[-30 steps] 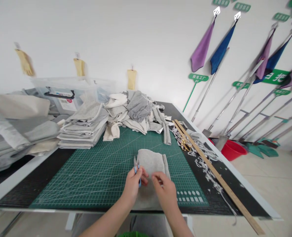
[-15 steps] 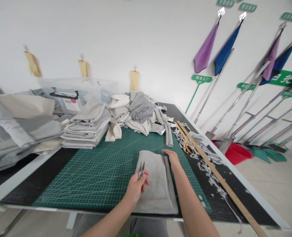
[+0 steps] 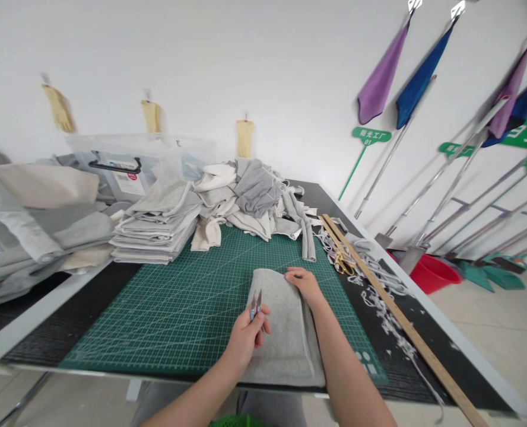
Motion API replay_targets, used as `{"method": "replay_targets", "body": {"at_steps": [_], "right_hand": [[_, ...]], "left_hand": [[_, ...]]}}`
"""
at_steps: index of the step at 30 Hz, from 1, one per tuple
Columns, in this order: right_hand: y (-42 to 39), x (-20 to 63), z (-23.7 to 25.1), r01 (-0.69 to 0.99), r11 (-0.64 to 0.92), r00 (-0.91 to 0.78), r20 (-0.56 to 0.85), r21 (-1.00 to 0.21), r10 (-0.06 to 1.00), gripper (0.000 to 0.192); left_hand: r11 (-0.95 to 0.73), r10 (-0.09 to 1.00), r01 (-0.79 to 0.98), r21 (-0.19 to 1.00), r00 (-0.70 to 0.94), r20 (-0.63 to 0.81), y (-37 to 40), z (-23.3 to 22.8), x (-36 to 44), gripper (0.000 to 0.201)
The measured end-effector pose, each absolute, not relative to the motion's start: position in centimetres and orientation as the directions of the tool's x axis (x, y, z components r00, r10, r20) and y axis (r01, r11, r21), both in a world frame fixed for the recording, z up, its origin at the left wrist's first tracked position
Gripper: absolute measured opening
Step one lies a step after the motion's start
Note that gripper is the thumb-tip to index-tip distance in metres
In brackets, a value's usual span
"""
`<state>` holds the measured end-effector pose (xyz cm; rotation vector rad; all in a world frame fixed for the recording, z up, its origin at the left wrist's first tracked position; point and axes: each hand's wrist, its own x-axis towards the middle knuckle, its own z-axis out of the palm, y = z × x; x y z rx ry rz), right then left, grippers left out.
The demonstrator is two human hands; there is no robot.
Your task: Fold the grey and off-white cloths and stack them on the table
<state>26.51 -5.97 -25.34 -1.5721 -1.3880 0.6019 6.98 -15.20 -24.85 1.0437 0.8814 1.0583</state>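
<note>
A folded piece of grey cloth (image 3: 281,332) lies along the front of the green cutting mat (image 3: 170,314), with a pale seam down its right side. Over its left part, my left hand (image 3: 248,332) is closed around small blue-handled thread snips (image 3: 255,305), whose blades point up and stand apart. My right hand (image 3: 305,284) is at the cloth's far right corner, fingers bent over the edge and gripping it; the thumb is hidden.
Behind the mat are a neat stack of grey cloths (image 3: 156,231) and a loose heap of cloth (image 3: 257,193). To the right lie gold-handled scissors (image 3: 343,264), a long wooden ruler (image 3: 397,314) and white scraps (image 3: 390,323). A clear plastic box (image 3: 130,187) stands back left.
My right hand has moved left onto the cloth's far corner, and its fingers have closed there. The left hand keeps its place with the snips. The view has shifted slightly.
</note>
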Motion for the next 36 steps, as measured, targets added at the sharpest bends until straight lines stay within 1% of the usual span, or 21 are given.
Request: {"method": "replay_targets", "body": {"at_steps": [5, 11, 13, 17, 20, 24, 26, 28, 30, 32, 34, 36], "right_hand": [[-5.9, 26.8, -25.3, 0.518, 0.099, 0.188, 0.226, -0.85, 0.956, 0.011], [-6.2, 27.1, -25.2, 0.545, 0.104, 0.199, 0.249, -0.832, 0.948, 0.014], [-6.2, 27.2, -25.3, 0.546, 0.098, 0.209, 0.249, -0.832, 0.946, 0.014], [-6.2, 27.2, -25.3, 0.531, 0.093, 0.232, 0.25, -0.842, 0.94, 0.016], [-6.3, 27.2, -25.2, 0.514, 0.103, 0.237, 0.256, -0.852, 0.937, 0.016], [-6.3, 27.2, -25.1, 0.492, 0.108, 0.241, 0.255, -0.864, 0.936, 0.016], [-6.2, 27.2, -25.2, 0.479, 0.105, 0.245, 0.247, -0.872, 0.937, 0.017], [-6.1, 27.2, -25.3, 0.468, 0.102, 0.246, 0.24, -0.878, 0.939, 0.018], [-6.0, 27.2, -25.3, 0.46, 0.1, 0.244, 0.234, -0.882, 0.941, 0.019], [-6.0, 27.2, -25.4, 0.455, 0.098, 0.24, 0.228, -0.885, 0.944, 0.02], [-6.0, 27.2, -25.4, 0.45, 0.096, 0.237, 0.223, -0.888, 0.946, 0.02], [-5.9, 27.2, -25.4, 0.447, 0.096, 0.236, 0.221, -0.889, 0.946, 0.021]], "left_hand": [[0.145, 0.963, -0.241, 0.96, 0.257, -0.081, -15.1, -24.9, 7.1, 0.023], [0.165, 0.962, -0.249, 0.954, 0.255, -0.1, -15.2, -24.5, 6.8, 0.028], [0.195, 0.956, -0.255, 0.947, 0.265, -0.125, -15.1, -24.1, 6.7, 0.031], [0.28, 0.926, -0.292, 0.915, 0.334, -0.177, -14.5, -22.9, 6.7, 0.045], [0.291, 0.913, -0.254, 0.922, 0.362, -0.188, -13.4, -22.2, 6.9, 0.048], [0.185, 0.938, -0.108, 0.977, 0.316, -0.143, -11.2, -21.7, 7.4, 0.043], [0.085, 0.956, 0.014, 0.996, 0.281, -0.086, -10.2, -21.5, 7.6, 0.041], [-0.059, 0.968, 0.174, 0.983, 0.249, 0.014, -9.4, -21.1, 7.6, 0.04], [-0.212, 0.959, 0.327, 0.921, 0.253, 0.131, -8.8, -20.7, 7.6, 0.037], [-0.331, 0.93, 0.459, 0.825, 0.305, 0.204, -8.5, -20.2, 7.6, 0.034], [-0.408, 0.904, 0.579, 0.706, 0.366, 0.222, -8.2, -19.8, 7.7, 0.032], [-0.446, 0.892, 0.696, 0.562, 0.399, 0.214, -8.0, -19.6, 7.9, 0.031]]}}
